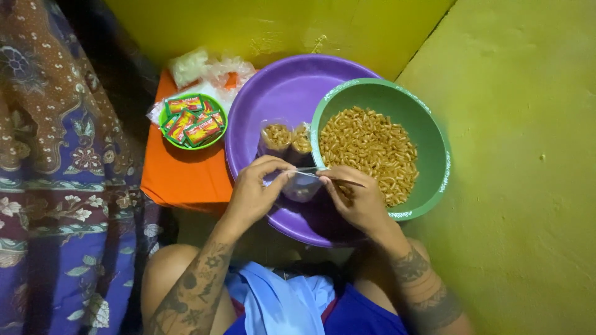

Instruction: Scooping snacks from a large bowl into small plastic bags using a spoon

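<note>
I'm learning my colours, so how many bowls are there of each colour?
Purple bowl: 1
Big green bowl holding the snacks: 1
Small green bowl holding the packets: 1
Total: 3 bowls, 2 green and 1 purple

Single head camera, looking steeply down, close above lap and floor-level bowls (379, 149).
</note>
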